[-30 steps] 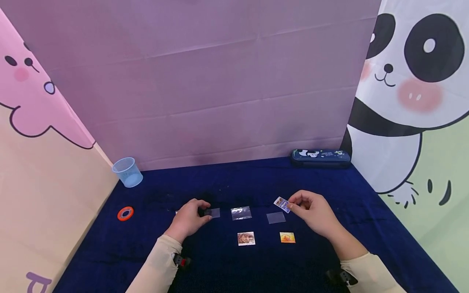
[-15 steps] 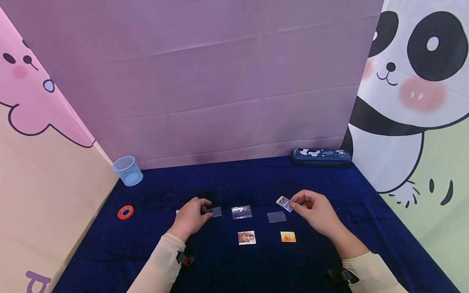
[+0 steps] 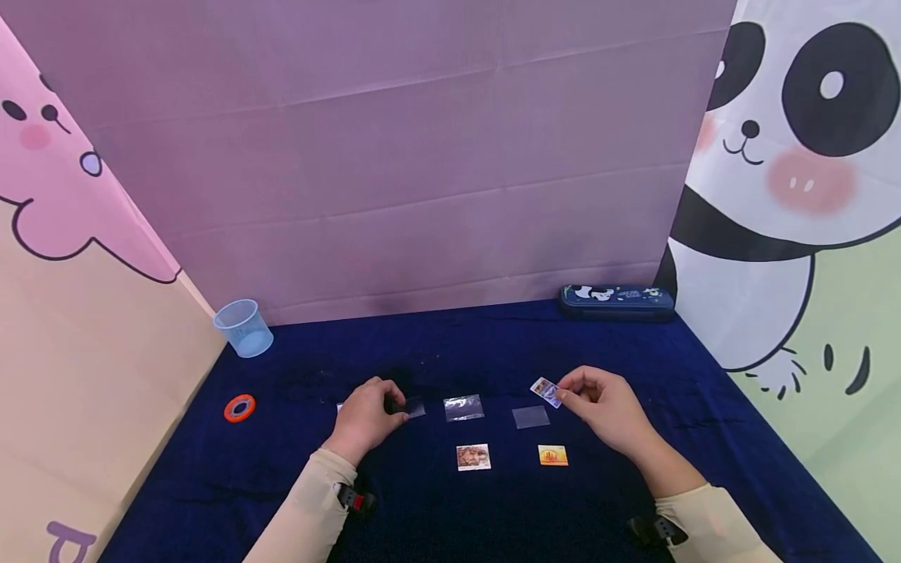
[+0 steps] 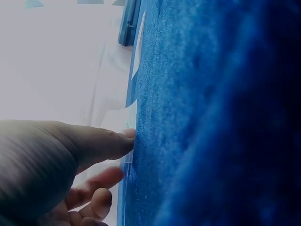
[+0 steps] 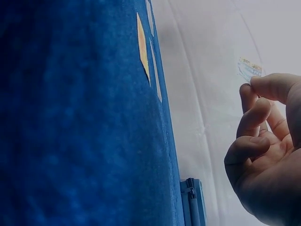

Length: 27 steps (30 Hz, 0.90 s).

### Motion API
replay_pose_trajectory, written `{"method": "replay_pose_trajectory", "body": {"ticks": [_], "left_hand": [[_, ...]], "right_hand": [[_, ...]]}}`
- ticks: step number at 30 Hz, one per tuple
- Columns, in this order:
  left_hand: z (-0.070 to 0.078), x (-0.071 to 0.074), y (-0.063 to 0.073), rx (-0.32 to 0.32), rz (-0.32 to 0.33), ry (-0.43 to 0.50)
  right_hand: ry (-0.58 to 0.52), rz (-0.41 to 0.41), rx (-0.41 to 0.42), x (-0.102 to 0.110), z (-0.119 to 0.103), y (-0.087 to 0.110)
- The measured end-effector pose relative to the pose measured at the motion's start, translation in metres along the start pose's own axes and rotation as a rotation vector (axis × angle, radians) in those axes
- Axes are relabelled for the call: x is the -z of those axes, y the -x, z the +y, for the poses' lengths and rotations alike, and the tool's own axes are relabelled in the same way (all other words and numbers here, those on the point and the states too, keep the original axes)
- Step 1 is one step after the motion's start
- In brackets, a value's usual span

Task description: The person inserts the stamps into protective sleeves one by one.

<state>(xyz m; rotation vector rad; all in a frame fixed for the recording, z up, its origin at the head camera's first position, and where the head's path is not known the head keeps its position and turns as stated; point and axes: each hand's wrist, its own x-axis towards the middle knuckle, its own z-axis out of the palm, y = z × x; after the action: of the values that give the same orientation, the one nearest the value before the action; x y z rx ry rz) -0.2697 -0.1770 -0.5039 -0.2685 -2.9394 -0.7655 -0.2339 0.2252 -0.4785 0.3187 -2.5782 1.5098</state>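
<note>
Card [image 3: 545, 392], thin printed rectangle — pinched in right grip [image 3: 602, 405]; left grip [image 3: 367, 416] pinches clear film [image 3: 416, 407].

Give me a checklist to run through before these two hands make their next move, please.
1. Right hand has the patterned card: ok, pinched at its edge.
2. Left hand has a clear plastic piece: ok, pinched at one end.
3. Card and held plastic together: not ok, they are apart.
4. Plastic has an opening: cannot tell, too small to see.
5. Yellow card and brown card clear of both hands: ok, lying flat.
</note>
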Motion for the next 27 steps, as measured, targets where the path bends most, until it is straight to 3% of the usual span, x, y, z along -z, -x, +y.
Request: {"method": "replay_pose_trajectory", "body": {"ticks": [9,27], "left_hand": [[0.0,0.0,0.001,-0.003,-0.032,0.07],[0.01,0.011,0.003,-0.002,0.044,0.144]], "right_hand": [[0.002,0.013,0.012,0.0,0.0,0.001],[-0.051,0.031,0.001,-0.002,-0.002,0.001]]}}
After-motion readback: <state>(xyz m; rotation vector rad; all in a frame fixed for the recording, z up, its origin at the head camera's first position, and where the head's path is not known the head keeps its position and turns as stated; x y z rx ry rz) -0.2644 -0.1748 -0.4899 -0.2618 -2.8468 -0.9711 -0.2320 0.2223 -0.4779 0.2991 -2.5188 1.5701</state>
